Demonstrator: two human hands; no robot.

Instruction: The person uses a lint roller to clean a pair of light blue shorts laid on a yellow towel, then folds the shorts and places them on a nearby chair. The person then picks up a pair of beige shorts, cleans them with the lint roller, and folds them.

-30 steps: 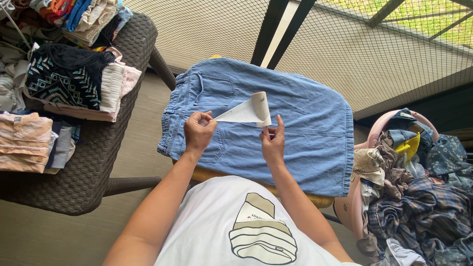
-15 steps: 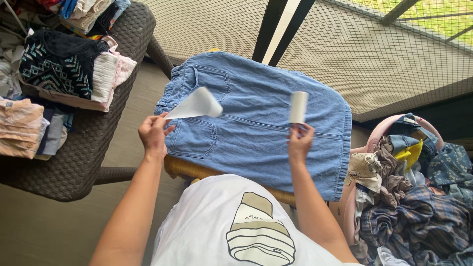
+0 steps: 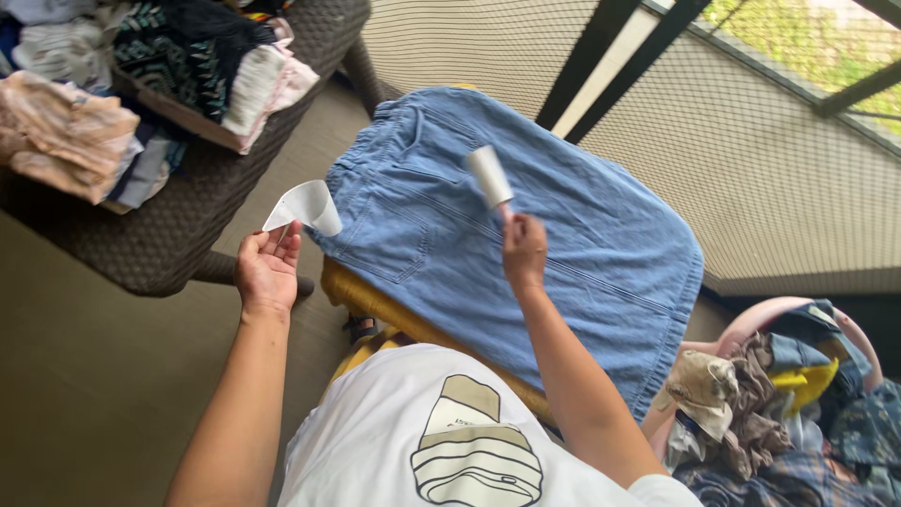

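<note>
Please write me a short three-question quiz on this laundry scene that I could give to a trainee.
1. True or false: the right hand holds the lint roller over the denim skirt.
2. What does the left hand hold? A) a sock B) a curled white sheet C) a hanger
3. Fill in: the folded clothes lie on a dark ____ table.

Key
1. True.
2. B: the curled white sheet is pinched at the fingertips, off the skirt's edge.
3. Wicker.
</note>
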